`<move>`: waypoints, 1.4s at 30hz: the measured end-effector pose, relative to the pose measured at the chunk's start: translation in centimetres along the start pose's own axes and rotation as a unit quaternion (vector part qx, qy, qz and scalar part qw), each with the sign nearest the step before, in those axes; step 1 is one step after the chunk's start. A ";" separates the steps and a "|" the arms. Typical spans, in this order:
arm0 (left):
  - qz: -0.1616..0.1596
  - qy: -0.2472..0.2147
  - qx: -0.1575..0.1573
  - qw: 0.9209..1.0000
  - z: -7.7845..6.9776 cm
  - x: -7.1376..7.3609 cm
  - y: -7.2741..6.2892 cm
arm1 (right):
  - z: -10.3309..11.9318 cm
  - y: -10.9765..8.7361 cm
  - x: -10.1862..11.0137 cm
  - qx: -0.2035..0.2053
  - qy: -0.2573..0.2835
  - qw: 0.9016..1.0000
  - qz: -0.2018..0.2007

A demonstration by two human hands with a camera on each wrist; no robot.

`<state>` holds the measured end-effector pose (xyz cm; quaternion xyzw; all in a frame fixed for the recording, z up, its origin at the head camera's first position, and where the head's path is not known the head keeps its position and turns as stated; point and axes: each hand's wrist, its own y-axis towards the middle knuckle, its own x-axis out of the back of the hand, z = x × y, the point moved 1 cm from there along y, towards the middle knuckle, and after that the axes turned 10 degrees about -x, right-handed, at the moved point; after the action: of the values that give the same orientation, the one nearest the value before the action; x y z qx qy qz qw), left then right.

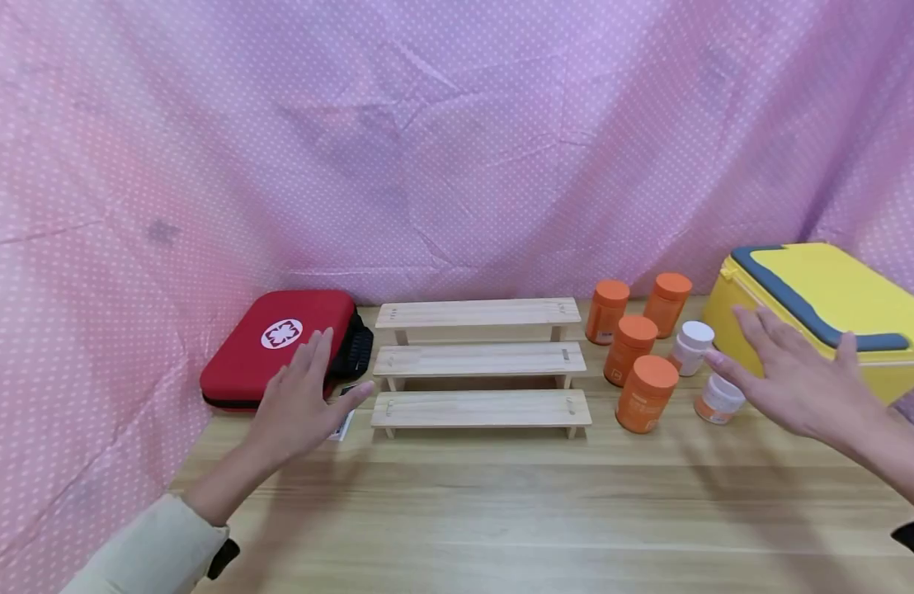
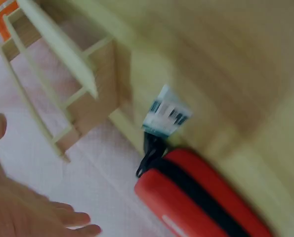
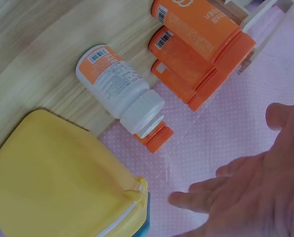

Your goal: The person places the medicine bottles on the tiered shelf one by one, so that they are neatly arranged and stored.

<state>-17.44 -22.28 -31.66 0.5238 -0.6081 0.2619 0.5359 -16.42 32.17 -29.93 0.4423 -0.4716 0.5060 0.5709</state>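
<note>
My left hand (image 1: pixel 297 404) hovers with straight fingers and a spread thumb, overlapping the red first-aid case (image 1: pixel 308 318) in the head view. Nothing is in its grasp. A small printed card (image 2: pixel 166 114) lies beside that case in the left wrist view. Fingers extended, my right hand (image 1: pixel 802 375) holds nothing and is nearest to the yellow box (image 1: pixel 850 289) with a grey-trimmed lid. Just left of it stand two white bottles, the front one (image 1: pixel 719 399) and the rear one (image 1: pixel 692 346). Several orange bottles (image 1: pixel 646 396) stand upright beyond them.
A three-step wooden rack (image 1: pixel 481 408) stands mid-table, between the red case and the orange bottles. The wood-grain table (image 1: pixel 487 511) extends in front of it. A pink dotted cloth (image 1: pixel 427 148) hangs behind and along the sides.
</note>
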 end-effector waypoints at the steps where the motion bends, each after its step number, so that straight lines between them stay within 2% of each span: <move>1: -0.013 -0.015 -0.001 1.000 0.0 -0.3 -0.1 | -0.1 0.0 -0.1 -0.002 -0.004 1.000 -0.006; 5: -0.042 -0.074 -0.007 0.996 0.1 -1.9 -0.4 | -0.2 -0.2 -0.4 -0.007 -0.014 0.999 -0.028; 11: -0.013 -0.124 0.016 0.992 0.3 -4.1 -0.9 | -0.4 -0.5 -1.1 -0.001 0.005 1.000 -0.028; 14: -0.005 -0.151 0.031 0.988 0.3 -4.8 -0.9 | -0.8 -0.4 -1.4 0.000 0.036 0.999 -0.021; 19: -0.003 -0.179 0.030 0.983 0.4 -5.7 -0.8 | -1.5 -0.2 -2.2 0.002 0.099 0.995 -0.003; 23: -0.005 -0.210 0.036 0.977 0.5 -6.3 -0.5 | -2.2 0.0 -2.8 -0.006 0.114 0.993 0.005; 28: -0.012 -0.250 0.055 0.967 0.5 -7.0 -0.2 | -2.6 0.2 -3.5 -0.016 0.123 0.992 0.011; 32: -0.011 -0.281 0.077 0.957 0.7 -7.6 0.1 | -3.0 0.4 -4.2 -0.013 0.154 0.988 0.008; 38: 0.007 -0.313 0.111 0.943 0.9 -8.2 0.4 | -3.3 0.4 -5.1 0.012 0.189 0.981 -0.032; 42: 0.015 -0.306 0.111 0.945 0.8 -8.4 0.4 | -3.3 0.4 -5.5 0.033 0.194 0.979 -0.050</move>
<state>-19.18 -19.87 -39.57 0.6259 -0.7174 0.1632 0.2585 -16.74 34.54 -35.90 0.3777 -0.3118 0.5683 0.6612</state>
